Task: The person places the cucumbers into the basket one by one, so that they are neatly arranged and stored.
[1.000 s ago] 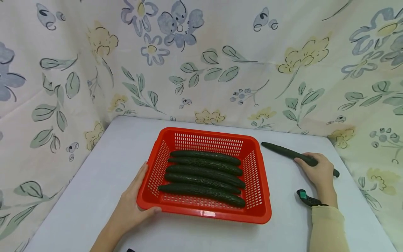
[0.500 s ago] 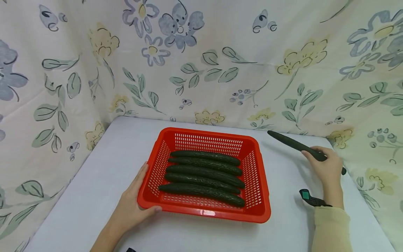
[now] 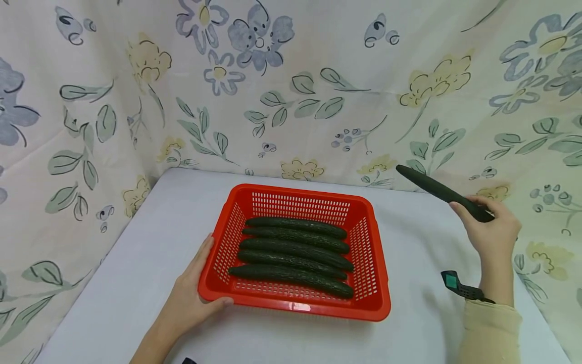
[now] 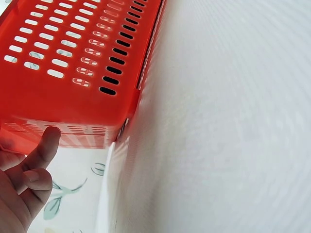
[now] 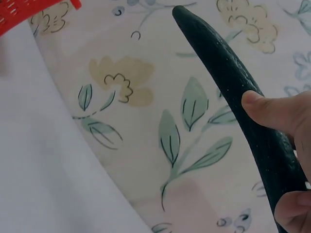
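Observation:
My right hand (image 3: 493,230) grips a long dark green cucumber (image 3: 438,191) near its lower end. It is raised over the right side of the table, its free end pointing up and to the left. In the right wrist view the thumb lies along the cucumber (image 5: 223,63), and another fingertip presses it lower down. My left hand (image 3: 188,298) rests against the near left corner of a red plastic basket (image 3: 295,309), fingers along its side and thumb at the front rim. Several cucumbers (image 3: 295,248) lie side by side inside. The left wrist view shows loosely bent fingers (image 4: 46,148) beside the perforated wall.
The basket stands on a white table (image 3: 136,253) with a floral cloth (image 3: 291,111) hanging behind and at the sides. A black strap with a green patch (image 3: 459,285) is on the right wrist.
My right hand has lifted the cucumber off the table, up and to the right, with its free end tilting upward. My left hand and the basket have stayed in place.

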A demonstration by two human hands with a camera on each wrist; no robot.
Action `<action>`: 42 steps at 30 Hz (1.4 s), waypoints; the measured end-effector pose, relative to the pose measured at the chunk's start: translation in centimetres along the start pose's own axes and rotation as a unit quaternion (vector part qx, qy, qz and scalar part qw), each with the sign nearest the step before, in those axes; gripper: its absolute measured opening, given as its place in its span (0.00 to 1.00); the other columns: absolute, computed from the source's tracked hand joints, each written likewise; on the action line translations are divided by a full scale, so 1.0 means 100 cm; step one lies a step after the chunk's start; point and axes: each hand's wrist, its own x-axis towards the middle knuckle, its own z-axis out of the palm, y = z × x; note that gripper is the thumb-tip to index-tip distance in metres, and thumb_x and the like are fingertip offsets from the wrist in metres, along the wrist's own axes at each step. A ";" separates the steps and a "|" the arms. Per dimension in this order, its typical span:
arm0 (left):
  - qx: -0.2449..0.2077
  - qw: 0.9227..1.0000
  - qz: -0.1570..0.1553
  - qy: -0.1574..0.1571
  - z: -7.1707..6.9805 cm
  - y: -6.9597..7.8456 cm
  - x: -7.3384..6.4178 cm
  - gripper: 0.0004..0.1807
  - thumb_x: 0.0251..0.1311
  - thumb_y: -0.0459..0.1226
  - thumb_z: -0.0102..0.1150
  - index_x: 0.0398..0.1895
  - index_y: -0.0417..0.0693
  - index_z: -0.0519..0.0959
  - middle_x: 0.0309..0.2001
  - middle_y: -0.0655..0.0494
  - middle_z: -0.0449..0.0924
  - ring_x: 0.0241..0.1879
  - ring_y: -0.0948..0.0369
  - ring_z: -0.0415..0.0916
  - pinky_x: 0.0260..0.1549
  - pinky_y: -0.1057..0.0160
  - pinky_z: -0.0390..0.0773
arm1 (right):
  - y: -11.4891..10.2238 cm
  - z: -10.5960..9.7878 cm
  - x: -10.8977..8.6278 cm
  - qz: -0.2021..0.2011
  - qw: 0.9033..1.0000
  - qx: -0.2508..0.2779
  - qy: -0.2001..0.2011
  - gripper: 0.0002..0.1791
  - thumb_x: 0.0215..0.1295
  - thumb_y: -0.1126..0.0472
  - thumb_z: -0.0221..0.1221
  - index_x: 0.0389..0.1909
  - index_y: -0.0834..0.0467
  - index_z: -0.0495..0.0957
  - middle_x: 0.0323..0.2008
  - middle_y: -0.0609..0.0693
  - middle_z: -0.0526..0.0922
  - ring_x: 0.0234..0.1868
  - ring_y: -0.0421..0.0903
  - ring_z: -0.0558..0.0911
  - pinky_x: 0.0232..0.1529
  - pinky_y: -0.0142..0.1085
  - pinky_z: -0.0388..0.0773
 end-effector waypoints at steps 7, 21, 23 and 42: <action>0.008 1.000 -0.002 0.000 0.000 0.001 0.001 0.71 0.42 0.48 0.86 0.88 0.57 0.49 0.84 0.54 0.56 0.75 0.50 0.67 0.52 0.61 0.83 | -0.030 0.000 -0.009 -0.036 0.999 0.037 -0.003 0.24 0.62 0.54 0.77 0.55 0.62 0.87 0.36 0.25 0.76 0.37 0.28 0.75 0.38 0.16 0.70; 0.006 1.000 0.002 0.001 0.001 0.000 0.000 0.72 0.41 0.48 0.86 0.88 0.59 0.49 0.85 0.57 0.55 0.75 0.50 0.67 0.53 0.61 0.83 | -0.097 0.032 -0.043 -0.202 0.974 0.015 -0.098 0.19 0.64 0.55 0.76 0.50 0.61 0.87 0.42 0.59 0.86 0.37 0.36 0.76 0.35 0.16 0.69; 0.003 1.000 0.001 0.001 0.001 0.000 0.000 0.71 0.42 0.48 0.86 0.88 0.58 0.49 0.85 0.56 0.55 0.75 0.49 0.67 0.52 0.63 0.82 | -0.109 0.036 -0.045 -0.226 0.967 0.010 -0.114 0.18 0.63 0.55 0.76 0.48 0.61 0.87 0.41 0.59 0.86 0.37 0.41 0.76 0.34 0.18 0.69; -0.001 1.000 -0.006 -0.002 -0.001 0.002 0.000 0.71 0.43 0.47 0.86 0.88 0.59 0.48 0.85 0.56 0.55 0.75 0.47 0.66 0.52 0.63 0.82 | -0.213 0.081 -0.088 -0.297 0.913 -0.069 -0.272 0.21 0.64 0.48 0.74 0.46 0.60 0.87 0.47 0.59 0.88 0.47 0.57 0.83 0.44 0.53 0.82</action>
